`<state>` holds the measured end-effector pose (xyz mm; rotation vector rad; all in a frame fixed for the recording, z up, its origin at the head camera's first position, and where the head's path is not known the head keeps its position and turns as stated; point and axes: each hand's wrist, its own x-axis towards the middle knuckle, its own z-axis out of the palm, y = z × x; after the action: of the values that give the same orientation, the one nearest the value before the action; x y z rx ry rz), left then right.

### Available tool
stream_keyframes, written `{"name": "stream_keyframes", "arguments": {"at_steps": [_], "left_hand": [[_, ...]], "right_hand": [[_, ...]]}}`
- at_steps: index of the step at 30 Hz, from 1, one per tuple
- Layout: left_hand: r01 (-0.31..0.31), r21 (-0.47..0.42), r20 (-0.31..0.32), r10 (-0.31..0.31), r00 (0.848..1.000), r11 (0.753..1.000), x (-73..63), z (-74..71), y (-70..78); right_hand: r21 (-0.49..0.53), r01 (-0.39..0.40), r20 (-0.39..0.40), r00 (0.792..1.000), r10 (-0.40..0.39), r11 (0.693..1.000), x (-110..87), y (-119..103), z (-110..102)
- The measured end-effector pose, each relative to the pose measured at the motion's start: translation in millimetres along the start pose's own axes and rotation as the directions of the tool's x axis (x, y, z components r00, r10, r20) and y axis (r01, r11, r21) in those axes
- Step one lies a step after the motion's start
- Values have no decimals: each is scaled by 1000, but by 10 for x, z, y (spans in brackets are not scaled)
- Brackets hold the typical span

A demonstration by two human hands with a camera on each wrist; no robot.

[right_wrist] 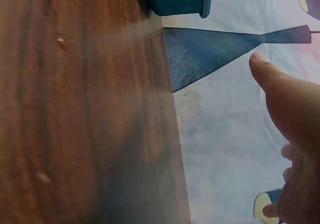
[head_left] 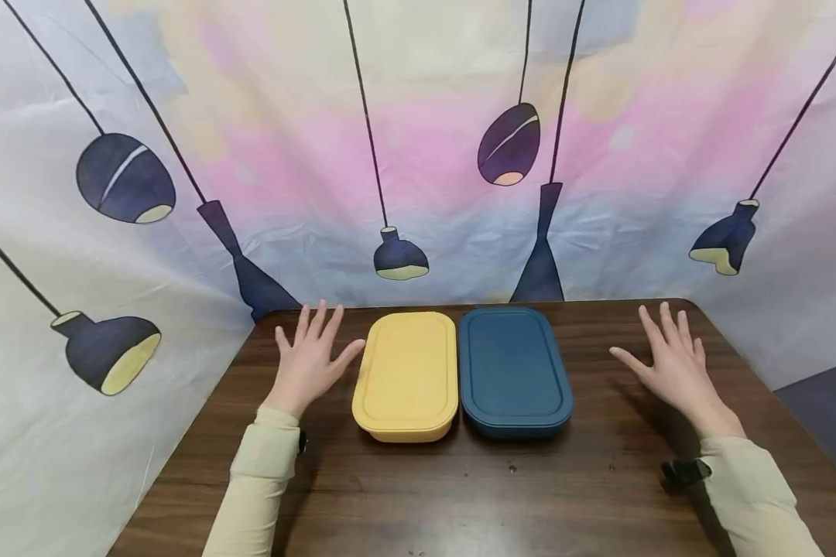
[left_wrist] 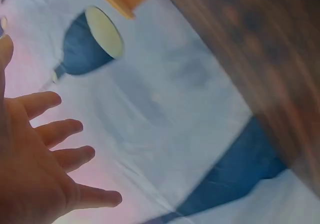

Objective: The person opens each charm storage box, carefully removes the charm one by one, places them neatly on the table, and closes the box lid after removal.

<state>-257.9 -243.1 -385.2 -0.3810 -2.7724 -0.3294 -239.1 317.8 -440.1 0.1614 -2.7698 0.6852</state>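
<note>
Left hand (head_left: 308, 363) is out over the bench (head_left: 446, 495), back up in the head view, fingers spread apart, thumb pointing at the yellow box (head_left: 407, 375) just beside it. The left wrist cam gets the palm, which the head cam can't, but only a corner of that box. Head view has both boxes whole: yellow, then the blue box (head_left: 514, 367) right next to it, lids on, toward the bench's far edge. Right wrist cam only catches part of blue. Right hand (head_left: 679, 367) is well apart from it, fingers fanned too, thumb toward blue.
</note>
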Motion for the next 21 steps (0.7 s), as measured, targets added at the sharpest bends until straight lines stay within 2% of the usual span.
{"name": "stream_keyframes", "arguments": {"at_steps": [5,9,12,16,18,21], "left_hand": [[-134,41,-1,135,991,990,51,-75,319],[-228,79,25,226,974,971,60,-72,597],[-305,90,44,302,952,948,41,-30,795],[-415,98,48,412,910,905,-4,52,1018],[-455,97,59,451,891,885,-40,101,1108],[-493,96,101,484,869,865,-98,162,1234]], "right_hand": [[18,120,-20,993,-120,993,143,-40,16],[24,207,1,978,-207,978,267,-94,40],[13,257,19,966,-257,966,360,-147,61],[-15,319,35,947,-318,948,470,-206,120],[-28,363,31,932,-362,931,512,-230,173],[-39,429,19,903,-428,903,551,-269,258]]}}
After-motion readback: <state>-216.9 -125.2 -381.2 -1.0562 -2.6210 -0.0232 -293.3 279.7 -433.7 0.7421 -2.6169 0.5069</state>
